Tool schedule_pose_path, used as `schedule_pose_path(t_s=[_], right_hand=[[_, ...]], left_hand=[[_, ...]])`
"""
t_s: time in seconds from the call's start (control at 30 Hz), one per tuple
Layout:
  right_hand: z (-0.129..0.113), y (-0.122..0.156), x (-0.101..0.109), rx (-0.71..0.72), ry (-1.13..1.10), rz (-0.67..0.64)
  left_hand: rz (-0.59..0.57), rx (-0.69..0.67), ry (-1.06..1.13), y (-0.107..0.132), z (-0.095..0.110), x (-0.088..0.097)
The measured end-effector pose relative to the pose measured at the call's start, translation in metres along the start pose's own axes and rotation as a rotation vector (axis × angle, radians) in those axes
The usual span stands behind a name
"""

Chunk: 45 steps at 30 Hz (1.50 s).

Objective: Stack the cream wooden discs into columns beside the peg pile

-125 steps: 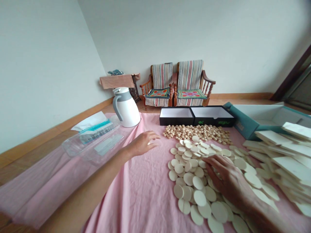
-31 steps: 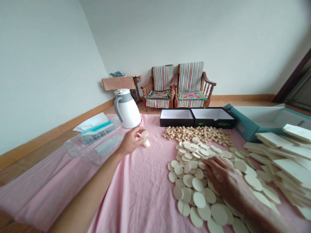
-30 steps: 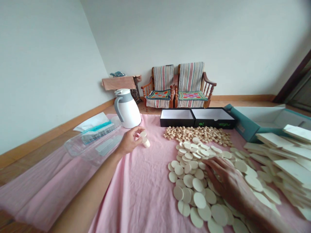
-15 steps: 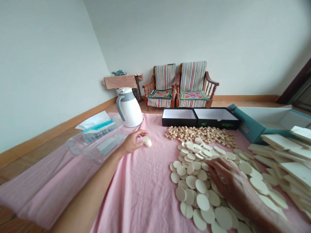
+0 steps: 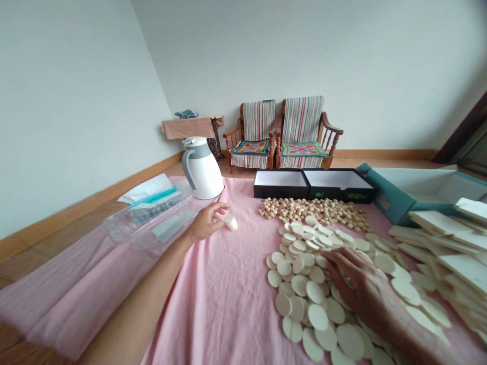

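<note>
My left hand [image 5: 205,222] lies on the pink cloth [image 5: 228,309], its fingers slightly curled and holding nothing. Just beyond its fingertips, a short stack of cream discs [image 5: 230,222] stands on the cloth, not touching the hand. My right hand [image 5: 359,286] rests on a wide spread of flat cream discs [image 5: 304,299], and the fingers lie over several of them. Whether it grips any cannot be told. Small round beige pellets [image 5: 312,212] form a heap above that spread.
A white vacuum jug [image 5: 201,170] and a clear plastic box [image 5: 152,223] stand left on the cloth. An open black box [image 5: 314,185] lies at the back, a teal box [image 5: 414,190] and stacked pale slabs [image 5: 452,253] on the right. Two striped armchairs [image 5: 283,134] stand beyond.
My left hand has let go of the small disc stack, which now stands on the cloth, and has moved slightly left. My right hand stays on the discs. The view has shifted slightly.
</note>
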State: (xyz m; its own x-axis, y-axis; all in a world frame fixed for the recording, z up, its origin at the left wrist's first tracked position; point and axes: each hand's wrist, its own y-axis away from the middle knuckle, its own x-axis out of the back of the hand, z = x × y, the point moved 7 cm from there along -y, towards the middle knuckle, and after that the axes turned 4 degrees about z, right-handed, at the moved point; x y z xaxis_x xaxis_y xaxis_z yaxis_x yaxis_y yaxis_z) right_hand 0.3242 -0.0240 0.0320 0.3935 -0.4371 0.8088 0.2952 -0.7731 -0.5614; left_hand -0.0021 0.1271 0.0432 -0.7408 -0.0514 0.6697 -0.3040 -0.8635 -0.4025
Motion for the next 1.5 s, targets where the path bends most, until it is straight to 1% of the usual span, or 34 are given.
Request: schedule_pose_path(t_s=[0.07, 0.13, 0.3, 0.4, 0.63, 0.83, 1.1, 1.27, 1.33, 1.4, 1.43, 1.47, 1.5], right_hand=[[0.0, -0.001, 0.001, 0.002, -0.004, 0.005], [-0.001, -0.001, 0.001, 0.004, -0.008, 0.004], [-0.001, -0.001, 0.001, -0.007, -0.001, -0.001], [0.0, 0.0, 0.0, -0.012, -0.001, -0.012], [0.002, 0.0, -0.001, -0.014, -0.009, -0.015], [0.0, 0.001, -0.001, -0.014, -0.012, -0.003], [0.0, 0.0, 0.0, -0.013, -0.012, -0.007], [0.001, -0.001, 0.0, -0.022, -0.016, -0.016], [0.0, -0.001, 0.001, -0.022, -0.03, -0.016], [-0.001, -0.002, 0.002, -0.023, -0.046, -0.024], [-0.002, -0.002, 0.002, -0.026, -0.052, -0.029], [-0.002, -0.003, 0.003, -0.028, -0.057, -0.032], [-0.002, -0.003, 0.004, -0.031, -0.061, -0.035]], left_hand=[[0.022, 0.004, -0.101, 0.003, 0.003, 0.005], [0.006, 0.001, -0.212, 0.006, 0.007, 0.006], [-0.063, -0.052, -0.429, 0.011, 0.013, 0.0], [-0.091, -0.08, -0.481, 0.012, 0.013, -0.006], [-0.1, -0.115, -0.525, 0.013, 0.016, -0.011], [-0.107, -0.122, -0.506, 0.013, 0.018, -0.012], [-0.109, -0.095, -0.478, 0.013, 0.014, -0.016], [-0.101, -0.095, -0.466, 0.012, 0.016, -0.011], [-0.039, -0.091, -0.466, 0.011, 0.022, -0.004], [0.06, -0.105, -0.456, 0.011, 0.034, 0.002], [0.098, -0.124, -0.445, 0.013, 0.042, 0.003], [0.107, -0.152, -0.432, 0.015, 0.051, 0.0], [0.09, -0.183, -0.418, 0.018, 0.06, -0.005]])
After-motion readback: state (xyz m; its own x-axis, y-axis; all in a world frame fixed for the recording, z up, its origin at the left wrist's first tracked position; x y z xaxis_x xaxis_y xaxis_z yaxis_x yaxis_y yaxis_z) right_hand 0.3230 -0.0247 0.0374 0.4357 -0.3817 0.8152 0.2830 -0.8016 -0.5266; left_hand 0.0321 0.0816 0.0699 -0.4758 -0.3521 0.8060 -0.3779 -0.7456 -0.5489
